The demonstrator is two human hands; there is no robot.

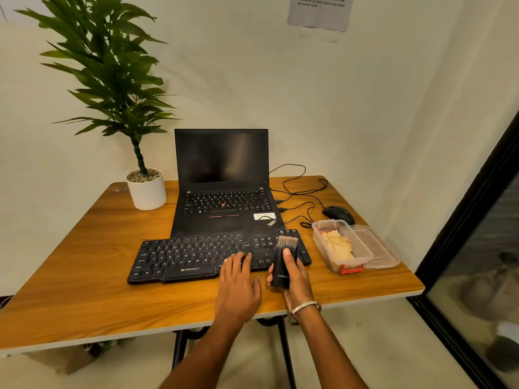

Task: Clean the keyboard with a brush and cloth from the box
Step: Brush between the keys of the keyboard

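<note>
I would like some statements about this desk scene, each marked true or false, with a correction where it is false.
1. The right hand holds the brush. True.
2. The cloth lies on the keyboard. False: it is in the open box.
3. The left hand rests on the keyboard's near edge. True.
4. The laptop is closed. False: it is open, with a dark screen.
5. The mouse is left of the laptop. False: it is on the right.
</note>
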